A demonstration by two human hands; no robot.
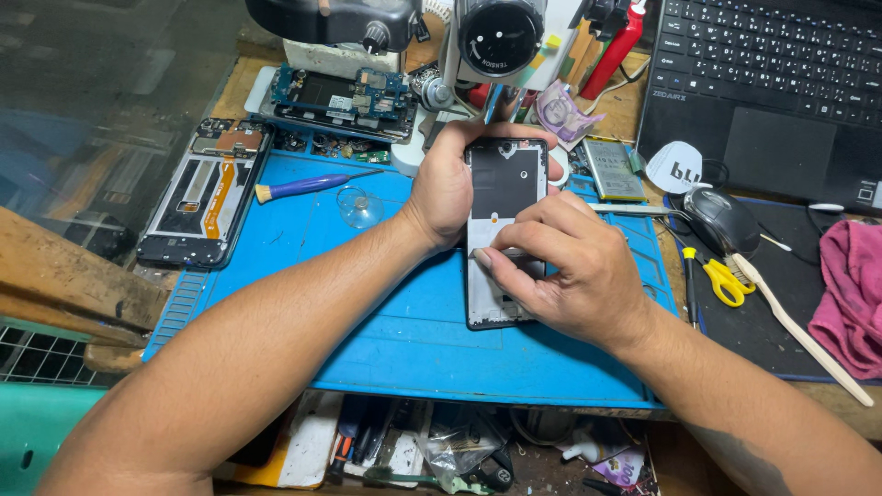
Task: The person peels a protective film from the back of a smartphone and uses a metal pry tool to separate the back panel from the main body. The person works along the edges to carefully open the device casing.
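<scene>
Phone frame (503, 188) lies flat on the blue mat (404, 340), between both hands. Close to the person, the right hand (574, 266) rests on its lower half, with the fingers (514, 248) bent and pressing something thin against it; what it is cannot be made out. A bit farther, the left hand (450, 184) grips the frame's top left edge. Left of it lie a clear cup (360, 208) and a purple screwdriver (303, 186). To the right are yellow scissors (726, 280), a mouse (723, 220) and a pink cloth (850, 285). Farther back sit an open phone (204, 193), a circuit board (340, 92), a microscope (496, 37) and a laptop (772, 83).
</scene>
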